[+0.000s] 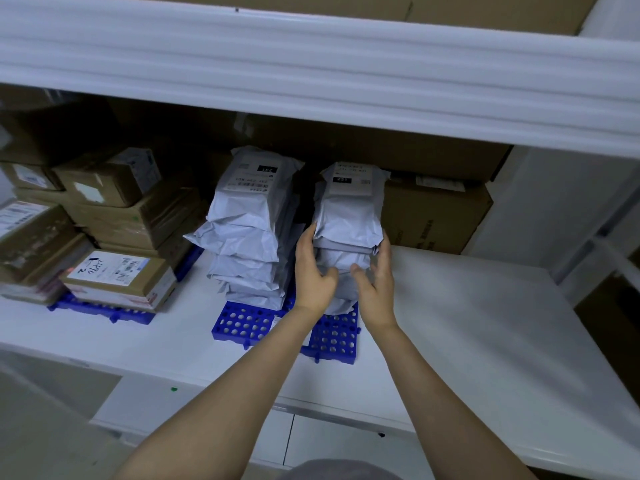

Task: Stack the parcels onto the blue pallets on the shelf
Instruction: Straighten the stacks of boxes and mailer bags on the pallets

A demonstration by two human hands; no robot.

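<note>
Two stacks of grey poly-bag parcels stand on a blue perforated pallet [242, 325] in the middle of the white shelf [485, 323]. The left stack [247, 230] is several bags high, with a label on top. The right stack [349, 209] is about as tall. My left hand [313, 271] presses the right stack's left side, fingers spread. My right hand [375, 277] cups its right side, fingers up along the edge. Both hands flank the stack's lower middle; the bottom bags are hidden behind them.
Brown cardboard boxes [114, 216] are piled on another blue pallet [100, 308] at the left. A large carton [436, 216] stands just right of the right stack. The upper shelf beam [311, 71] overhangs. White shelf surface extends to the right.
</note>
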